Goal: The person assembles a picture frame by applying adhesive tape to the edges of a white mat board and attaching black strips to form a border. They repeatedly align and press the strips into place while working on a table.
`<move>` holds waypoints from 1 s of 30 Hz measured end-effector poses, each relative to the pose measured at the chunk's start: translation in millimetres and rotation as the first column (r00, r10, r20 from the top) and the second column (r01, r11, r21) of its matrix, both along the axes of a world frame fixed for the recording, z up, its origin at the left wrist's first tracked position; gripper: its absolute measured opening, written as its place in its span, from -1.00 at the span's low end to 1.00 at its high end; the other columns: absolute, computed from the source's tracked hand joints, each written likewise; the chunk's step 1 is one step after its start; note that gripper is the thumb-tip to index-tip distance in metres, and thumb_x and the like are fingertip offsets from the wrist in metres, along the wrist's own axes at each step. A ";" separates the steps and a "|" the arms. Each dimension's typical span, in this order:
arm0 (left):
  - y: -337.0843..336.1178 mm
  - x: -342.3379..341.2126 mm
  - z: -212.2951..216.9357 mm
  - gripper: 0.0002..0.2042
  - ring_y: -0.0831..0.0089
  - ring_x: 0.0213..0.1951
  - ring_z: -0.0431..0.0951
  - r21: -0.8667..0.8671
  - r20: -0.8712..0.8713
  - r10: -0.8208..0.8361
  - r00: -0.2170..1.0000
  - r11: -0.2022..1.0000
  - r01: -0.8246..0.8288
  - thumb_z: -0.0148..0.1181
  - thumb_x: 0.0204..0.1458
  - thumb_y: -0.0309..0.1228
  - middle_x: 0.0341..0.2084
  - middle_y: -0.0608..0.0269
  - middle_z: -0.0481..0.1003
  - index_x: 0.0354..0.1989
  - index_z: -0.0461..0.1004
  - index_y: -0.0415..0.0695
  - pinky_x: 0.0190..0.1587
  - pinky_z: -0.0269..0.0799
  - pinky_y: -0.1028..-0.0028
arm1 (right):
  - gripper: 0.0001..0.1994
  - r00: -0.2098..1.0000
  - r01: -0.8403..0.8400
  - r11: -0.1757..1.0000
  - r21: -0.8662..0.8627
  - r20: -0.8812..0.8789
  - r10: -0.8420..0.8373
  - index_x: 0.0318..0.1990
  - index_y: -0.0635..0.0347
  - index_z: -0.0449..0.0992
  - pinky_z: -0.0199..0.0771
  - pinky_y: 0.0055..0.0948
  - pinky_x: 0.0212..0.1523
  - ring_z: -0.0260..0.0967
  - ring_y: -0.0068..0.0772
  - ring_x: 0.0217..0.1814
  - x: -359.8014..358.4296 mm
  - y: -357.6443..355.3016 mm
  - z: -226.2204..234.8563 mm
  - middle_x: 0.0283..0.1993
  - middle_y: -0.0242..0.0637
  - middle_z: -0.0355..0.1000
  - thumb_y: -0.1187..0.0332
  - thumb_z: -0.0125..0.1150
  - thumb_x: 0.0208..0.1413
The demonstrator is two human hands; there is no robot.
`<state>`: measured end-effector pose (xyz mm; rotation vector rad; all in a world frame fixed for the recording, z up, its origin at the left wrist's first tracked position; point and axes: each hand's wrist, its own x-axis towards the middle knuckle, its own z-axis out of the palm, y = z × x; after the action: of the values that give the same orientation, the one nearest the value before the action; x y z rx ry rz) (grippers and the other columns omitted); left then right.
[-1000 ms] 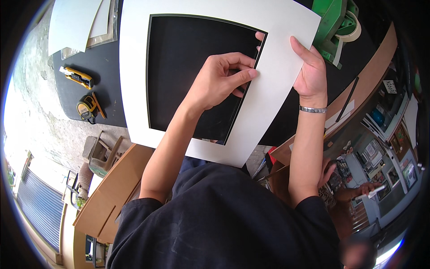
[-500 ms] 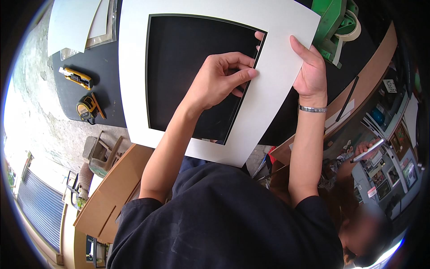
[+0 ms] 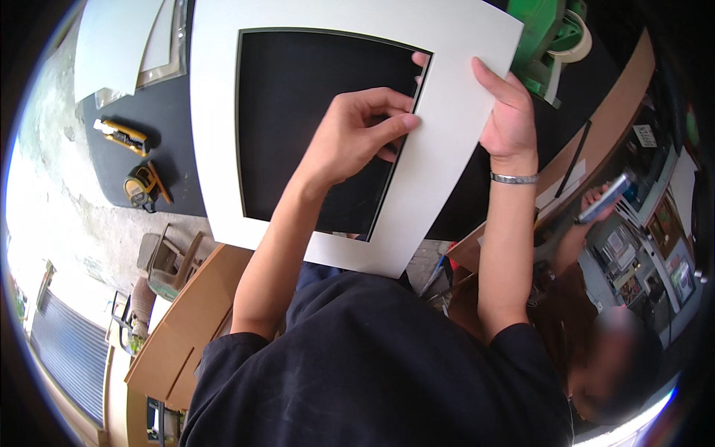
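A white mat board with a large rectangular window and a dark inner border is held up over the black table. My left hand reaches across the window, its thumb and fingers pinching the window's right inner edge. At the outer right edge, my right hand grips the board, thumb in front and palm at the side. Its other fingers pass behind the board, and a couple of fingertips show through the window's upper right corner. A metal band circles my right wrist.
On the black table at left lie a yellow utility knife, a tape measure and white sheets. A green tape dispenser stands at the upper right. Another person's hand holds a flat device at right.
The view shifts slightly, and the board with both my hands sits a little farther left. My grips look the same. The other person's hand and device have moved upward in the picture.
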<state>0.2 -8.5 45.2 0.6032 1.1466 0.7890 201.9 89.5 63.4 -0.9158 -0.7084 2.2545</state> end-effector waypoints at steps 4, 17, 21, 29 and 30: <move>-1.7 0.6 -1.4 -0.76 0.57 -0.30 0.62 -0.024 -0.005 0.002 1.000 1.000 -0.002 0.29 0.21 -0.34 -0.32 0.28 0.64 -0.06 0.61 -0.22 -0.34 0.62 0.55 | -0.54 0.999 0.052 0.997 -0.054 0.008 -0.052 0.28 0.49 0.29 0.56 -0.12 0.18 0.50 0.04 0.17 -3.9 -1.7 -3.6 0.15 0.31 0.45 0.31 0.00 0.37; 0.9 8.5 0.8 -0.77 0.60 -0.39 0.62 -0.030 -0.039 0.012 0.999 0.999 -0.013 0.31 0.20 -0.36 -0.38 0.27 0.65 -0.09 0.61 -0.25 -0.42 0.61 0.58 | -0.56 0.998 0.059 0.998 0.010 -0.021 -0.059 0.29 0.45 0.30 0.63 -0.19 0.10 0.54 -0.02 0.13 0.4 -1.8 -2.5 0.12 0.21 0.48 0.33 -0.03 0.38; -0.4 8.5 -0.3 -0.77 0.60 -0.39 0.62 -0.030 -0.041 0.007 0.999 1.000 -0.008 0.31 0.20 -0.36 -0.37 0.26 0.65 -0.09 0.61 -0.25 -0.42 0.61 0.58 | -0.57 0.998 0.060 0.998 0.032 -0.025 -0.060 0.28 0.45 0.31 0.66 -0.20 0.06 0.55 -0.02 0.11 0.5 -2.9 -4.3 0.11 0.22 0.48 0.33 -0.02 0.38; -0.8 8.7 -0.1 -0.77 0.60 -0.40 0.62 -0.014 -0.049 0.003 0.999 1.000 -0.003 0.31 0.20 -0.36 -0.37 0.25 0.65 -0.08 0.61 -0.27 -0.42 0.61 0.59 | -0.58 0.997 0.073 0.996 0.050 -0.031 -0.071 0.26 0.44 0.34 0.68 -0.22 0.03 0.58 -0.05 0.05 0.6 -4.3 -6.3 0.07 0.19 0.51 0.33 0.00 0.36; -0.7 8.8 0.3 -0.76 0.60 -0.40 0.62 -0.015 -0.056 0.000 0.998 1.000 -0.001 0.31 0.20 -0.36 -0.37 0.25 0.65 -0.08 0.61 -0.27 -0.42 0.61 0.59 | -0.58 0.997 0.077 0.995 0.057 -0.032 -0.075 0.25 0.44 0.34 0.68 -0.23 0.02 0.59 -0.05 0.04 0.4 -4.2 -6.5 0.07 0.18 0.51 0.34 0.00 0.36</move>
<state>9.0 -9.2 45.5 0.6155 1.2029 0.7676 202.3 85.3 56.9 -0.8649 -0.7097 2.1651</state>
